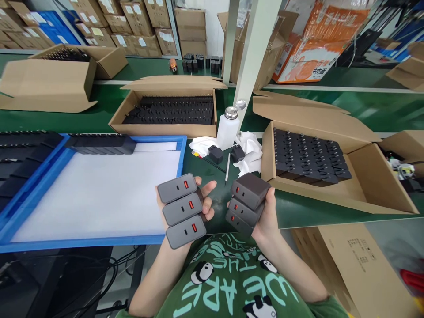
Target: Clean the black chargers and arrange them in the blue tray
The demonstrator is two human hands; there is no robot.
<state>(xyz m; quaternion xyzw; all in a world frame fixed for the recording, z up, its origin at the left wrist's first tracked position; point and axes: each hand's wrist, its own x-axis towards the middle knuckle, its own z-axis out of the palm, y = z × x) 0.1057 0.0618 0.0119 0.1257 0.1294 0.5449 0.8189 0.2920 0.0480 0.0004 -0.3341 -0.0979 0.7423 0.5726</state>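
Observation:
Three dark grey charger blocks [183,206] lie stacked in my left hand [207,201]. Their port ends face up toward me, each with a red USB port and a small oval one. My right hand [269,221] grips another three charger blocks [249,201], their port faces turned left and the top one tilted. Both sets are held above the front edge of the green bench, apart from each other. Beyond them, two small black blocks [216,154] rest by a white pump bottle [228,128], near a thin pen-like tool [228,168].
At left, a blue-rimmed tray [99,198] with a white bottom holds a row of black chargers [101,144]. Open cartons of black chargers stand behind [162,129] and at right [331,194]. White wipes [248,152] lie around the bottle. A metal post [255,57] rises behind.

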